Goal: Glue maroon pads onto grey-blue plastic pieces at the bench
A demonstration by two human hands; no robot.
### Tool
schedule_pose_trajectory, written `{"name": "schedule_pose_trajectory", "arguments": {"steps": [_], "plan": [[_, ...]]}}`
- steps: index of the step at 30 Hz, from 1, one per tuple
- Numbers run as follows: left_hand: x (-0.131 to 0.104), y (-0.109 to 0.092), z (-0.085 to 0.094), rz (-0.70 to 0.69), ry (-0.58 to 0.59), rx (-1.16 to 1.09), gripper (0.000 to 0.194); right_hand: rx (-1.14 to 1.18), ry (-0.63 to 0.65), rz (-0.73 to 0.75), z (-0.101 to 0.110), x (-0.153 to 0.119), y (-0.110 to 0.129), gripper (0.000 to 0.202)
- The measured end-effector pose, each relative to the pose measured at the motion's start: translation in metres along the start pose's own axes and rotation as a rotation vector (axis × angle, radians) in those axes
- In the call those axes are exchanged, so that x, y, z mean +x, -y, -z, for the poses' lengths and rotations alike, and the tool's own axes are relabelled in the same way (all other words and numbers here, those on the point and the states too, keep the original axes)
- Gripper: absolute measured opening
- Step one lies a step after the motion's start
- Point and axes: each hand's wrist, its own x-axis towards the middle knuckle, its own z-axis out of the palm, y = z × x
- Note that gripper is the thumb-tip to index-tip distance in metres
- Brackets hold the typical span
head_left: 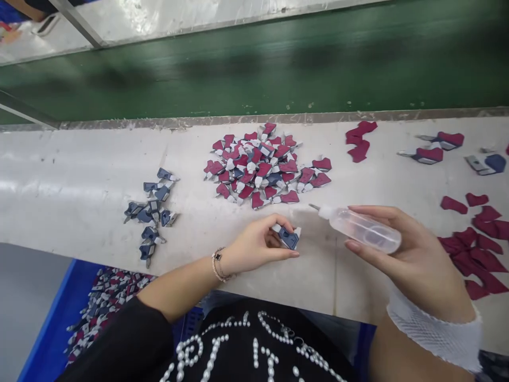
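Note:
Between the thumb and fingers of my left hand (258, 241) is a small blue and light-grey plastic part (288, 237), its blue face turned up. My right hand (409, 260) grips a clear squeeze bottle (366, 229) with a thin metal nozzle tip. The bottle lies nearly level, its tip pointing left, above and to the right of the held part without touching it. Just beyond my left hand is a heap of maroon and grey parts (258, 170), with a few blue faces among them. A smaller group of blue-grey parts (151, 212) lies to the left.
Loose maroon pieces (485, 228) lie at the right, and a few more maroon pieces (359, 140) farther back. Several assembled parts (429, 155) sit at back right. A green conveyor belt (254, 74) runs behind the white table (79, 185). A blue bin (51, 323) of parts stands lower left.

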Motion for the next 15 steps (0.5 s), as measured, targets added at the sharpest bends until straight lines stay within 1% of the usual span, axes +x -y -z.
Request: {"name": "schedule_pose_trajectory", "arguments": {"steps": [4,7,9,12,14,15], "plan": [[-0.002,0.0,-0.002,-0.012,0.006,0.069,0.039,0.135,0.043,-0.007,-0.007,0.001,-0.012,0.036],[0.0,-0.001,-0.003,-0.027,0.023,0.167,0.036,0.125,0.083,0.022,-0.016,0.006,-0.016,0.037],[0.001,0.0,-0.002,-0.022,0.022,0.259,0.035,0.117,0.094,0.056,-0.022,0.011,-0.02,0.034],[-0.001,0.001,0.0,-0.045,0.019,0.354,0.032,0.057,0.062,0.099,-0.028,0.014,-0.024,0.028],[-0.006,0.004,0.001,-0.097,0.025,0.379,0.028,-0.031,0.028,0.128,-0.026,0.008,-0.021,0.031],[-0.007,0.008,0.002,-0.134,0.033,0.399,0.028,-0.087,0.016,0.146,-0.021,0.003,-0.017,0.037]]}}
